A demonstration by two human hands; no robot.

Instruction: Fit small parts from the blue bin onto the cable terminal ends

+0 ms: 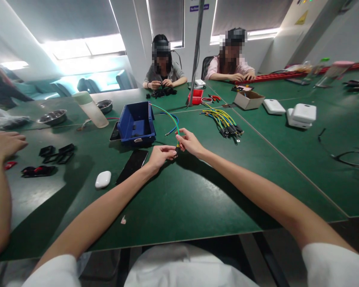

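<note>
Green-yellow insulated wire (170, 118) arcs above the green table mat (179, 199); our left hand (160, 154) and right hand (189, 142) both pinch its near end, close together. We judge a terminal fitting step; the next move needs steady fingertips. Blue plastic bin (137, 122) stands just beyond, with open mat nearer us.
</note>
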